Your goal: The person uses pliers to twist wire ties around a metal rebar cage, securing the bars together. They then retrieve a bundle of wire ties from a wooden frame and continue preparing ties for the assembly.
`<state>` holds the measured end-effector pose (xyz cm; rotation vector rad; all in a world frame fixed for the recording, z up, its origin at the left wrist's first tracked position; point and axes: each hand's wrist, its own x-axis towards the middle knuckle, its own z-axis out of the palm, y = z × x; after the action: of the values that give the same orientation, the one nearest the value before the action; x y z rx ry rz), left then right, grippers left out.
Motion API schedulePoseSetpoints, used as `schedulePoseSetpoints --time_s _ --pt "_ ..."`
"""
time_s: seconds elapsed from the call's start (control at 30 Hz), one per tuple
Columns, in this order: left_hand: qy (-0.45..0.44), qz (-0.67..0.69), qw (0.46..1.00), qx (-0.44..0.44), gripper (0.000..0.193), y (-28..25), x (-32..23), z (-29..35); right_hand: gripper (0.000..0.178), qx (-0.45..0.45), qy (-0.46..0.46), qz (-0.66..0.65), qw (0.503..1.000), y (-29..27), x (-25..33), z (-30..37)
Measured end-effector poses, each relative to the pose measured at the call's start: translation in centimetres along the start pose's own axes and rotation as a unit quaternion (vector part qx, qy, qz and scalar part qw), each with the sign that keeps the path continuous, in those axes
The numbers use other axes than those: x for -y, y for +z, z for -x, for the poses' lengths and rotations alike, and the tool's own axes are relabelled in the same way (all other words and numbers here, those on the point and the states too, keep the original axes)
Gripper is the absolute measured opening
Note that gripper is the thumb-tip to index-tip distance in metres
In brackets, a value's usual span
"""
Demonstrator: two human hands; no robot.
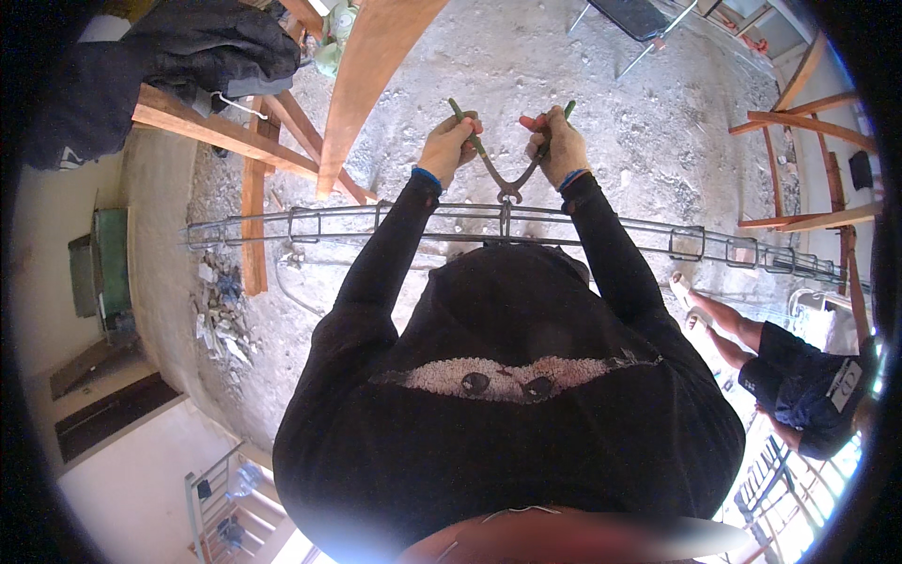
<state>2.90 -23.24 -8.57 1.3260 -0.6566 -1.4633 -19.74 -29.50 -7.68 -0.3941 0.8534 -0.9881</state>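
Observation:
In pale gloves with blue cuffs, my two hands reach ahead over a long steel rebar cage (505,222) that runs across in front of me. They share one pair of pincers (508,184) with green grips, its handles spread wide apart. My left hand (449,148) is closed round the left handle, and my right hand (562,150) round the right one. The pincer head points back toward me and sits at the cage's far bar, above a stirrup. Whether the jaws grip wire there is too small to tell.
Wooden trestle beams (225,133) stand at the left, dark clothing (211,52) draped on them. A curved plank (368,80) juts in overhead. Rubble (221,324) lies on the floor. Another person (799,376) is at the right, near wooden frames (817,122); a folding chair (631,17) stands at the back.

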Motion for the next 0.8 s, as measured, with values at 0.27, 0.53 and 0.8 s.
schedulePoseSetpoints --time_s 0.27,0.53,0.8 --pt "0.035 -0.078 0.996 0.018 0.033 2.0 -2.1 0.2 0.033 0.078 -0.002 0.076 0.994 0.4 0.1 0.0" --pt "0.014 -0.036 0.999 0.024 0.034 3.8 -2.3 -1.6 0.052 0.205 0.004 0.051 0.977 1.3 -0.7 -2.3" --pt "0.032 0.001 0.999 0.026 0.032 4.5 -1.9 -1.2 0.061 0.337 0.017 -0.013 0.941 0.9 -1.9 -4.2"
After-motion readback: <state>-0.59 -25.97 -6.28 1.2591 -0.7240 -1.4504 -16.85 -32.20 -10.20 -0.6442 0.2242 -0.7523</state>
